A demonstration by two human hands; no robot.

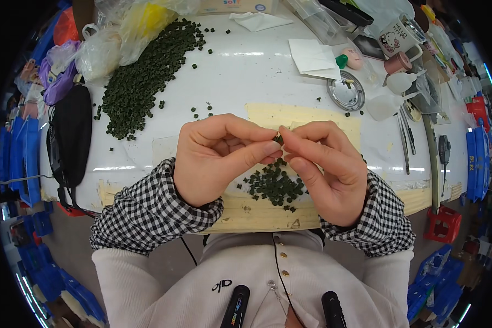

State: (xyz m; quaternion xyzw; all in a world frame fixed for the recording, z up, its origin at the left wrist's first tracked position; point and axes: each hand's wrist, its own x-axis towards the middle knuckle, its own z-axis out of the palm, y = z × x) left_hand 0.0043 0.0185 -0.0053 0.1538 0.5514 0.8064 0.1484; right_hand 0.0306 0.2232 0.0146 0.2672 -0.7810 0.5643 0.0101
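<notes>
My left hand [213, 156] pinches a small dark green piece [279, 140] between thumb and forefinger. The fingertips of my right hand [331, 167] close on the same piece from the other side; much of it is hidden by the fingers. Just below lies a loose cluster of small dark green pieces [276, 186] on the yellowish taped front of the table. Farther off to the left spreads a big heap of small dark green pieces [142, 76], with several strays around it.
Clear and yellow plastic bags [142, 27] and a black pouch [72, 134] line the left side. On the right are a round metal dish [346, 92], white paper [314, 57], squeeze bottles [382, 106], tweezers [403, 143] and a mug [396, 38]. A red stool [444, 223] stands beyond the right edge.
</notes>
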